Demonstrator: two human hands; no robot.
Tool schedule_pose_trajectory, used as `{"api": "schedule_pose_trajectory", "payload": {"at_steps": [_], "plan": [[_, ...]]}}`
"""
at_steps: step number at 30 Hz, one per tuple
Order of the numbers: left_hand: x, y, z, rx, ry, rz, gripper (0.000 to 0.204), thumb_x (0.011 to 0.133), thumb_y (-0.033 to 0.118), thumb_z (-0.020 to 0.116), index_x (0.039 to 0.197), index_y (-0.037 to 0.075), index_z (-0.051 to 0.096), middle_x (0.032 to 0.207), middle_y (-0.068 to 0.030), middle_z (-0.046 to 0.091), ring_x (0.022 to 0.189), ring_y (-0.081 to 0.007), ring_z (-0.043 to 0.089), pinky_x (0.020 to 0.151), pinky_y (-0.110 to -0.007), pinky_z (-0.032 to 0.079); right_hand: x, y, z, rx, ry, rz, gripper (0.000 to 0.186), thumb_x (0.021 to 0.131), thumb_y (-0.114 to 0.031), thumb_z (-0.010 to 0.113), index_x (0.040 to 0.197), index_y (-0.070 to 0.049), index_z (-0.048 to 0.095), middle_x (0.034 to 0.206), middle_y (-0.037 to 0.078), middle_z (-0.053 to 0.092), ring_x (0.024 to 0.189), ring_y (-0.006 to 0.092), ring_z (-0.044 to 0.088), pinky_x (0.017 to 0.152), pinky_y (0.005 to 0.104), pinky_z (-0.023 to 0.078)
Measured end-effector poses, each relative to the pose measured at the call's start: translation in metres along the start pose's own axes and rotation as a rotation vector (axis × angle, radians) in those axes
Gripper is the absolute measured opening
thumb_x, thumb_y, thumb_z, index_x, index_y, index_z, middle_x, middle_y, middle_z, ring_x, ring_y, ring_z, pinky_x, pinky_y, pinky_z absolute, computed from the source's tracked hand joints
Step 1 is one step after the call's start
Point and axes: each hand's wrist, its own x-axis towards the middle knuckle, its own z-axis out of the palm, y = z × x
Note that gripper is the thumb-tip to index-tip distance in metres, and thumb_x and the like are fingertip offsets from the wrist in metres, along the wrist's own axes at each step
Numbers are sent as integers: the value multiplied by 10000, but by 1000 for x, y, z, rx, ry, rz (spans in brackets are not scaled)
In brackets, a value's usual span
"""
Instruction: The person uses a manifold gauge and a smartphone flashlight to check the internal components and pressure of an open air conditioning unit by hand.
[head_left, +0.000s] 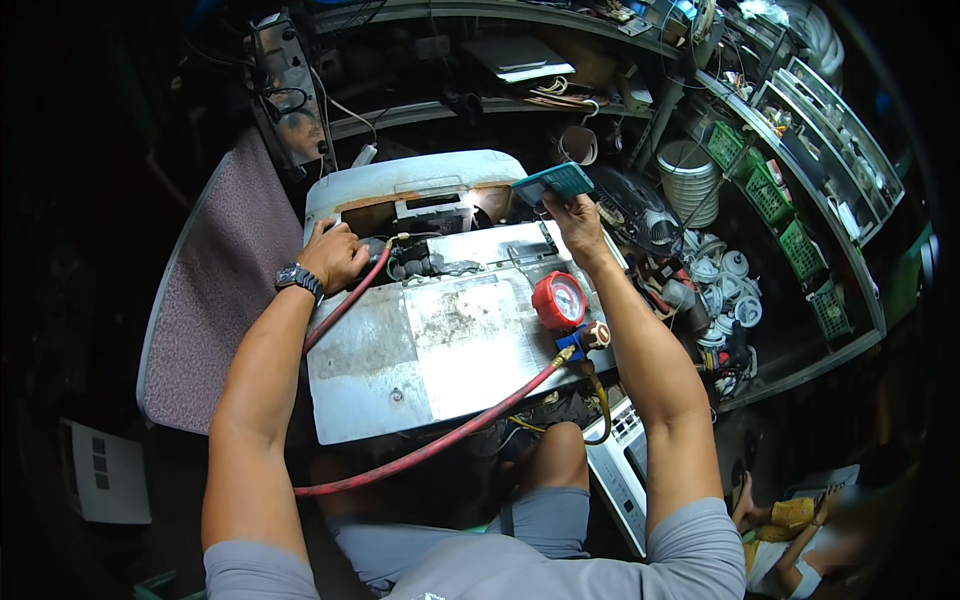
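Note:
An old, worn metal appliance (365, 345) lies in front of me with its rusty-edged upper section exposed. My left hand (333, 258) rests at that opening's left side, its fingers curled on something I cannot make out. My right hand (575, 228) grips a flat teal device resembling a phone (553, 184) above the right side. A bright spot lights the opening. From a brass fitting (397, 240) beside my left hand runs a red hose (365, 283). A red pressure gauge (560, 300) with a blue valve (570, 347) lies on the casing near my right forearm.
A pink speckled panel (225, 300) leans at the left. On the right are a black fan (640, 212), a ribbed bucket (690, 182), several white round parts (725, 280) and green baskets (800, 248). Another person (795, 550) sits at the lower right.

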Motion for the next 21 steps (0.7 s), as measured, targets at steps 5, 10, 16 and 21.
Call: {"api": "schedule_pose_trajectory", "payload": {"at_steps": [5,10,16,21], "plan": [[-2,1,-2,-8,-7,-30,453,1004,314,430,837,48,756,923,-78,704,1082,-231,585,1150,-518,268,5,23,3,-95,136,169,235,998,-241,735,1147,-67,686,1083,-18,708,959,92,585,889,272,464],[5,8,-7,-21,-71,-40,484,996,341,435,896,32,794,991,-86,735,1126,-228,587,1185,-492,240,2,44,-5,119,102,-2,289,976,-269,768,1162,-58,699,1004,-13,705,893,78,588,812,258,480],[0,6,-12,-31,-85,-74,463,987,330,455,887,35,798,992,-87,736,1122,-218,589,1188,-497,241,-3,47,1,-43,100,9,249,980,-218,762,1149,-46,701,1006,2,733,910,92,647,832,263,515],[3,7,-9,-43,-54,-48,447,981,320,467,876,34,794,996,-86,737,1122,-214,589,1189,-499,240,-7,33,-3,-60,132,61,315,962,-259,778,1180,-44,699,1076,23,733,963,110,657,887,276,530]]}}
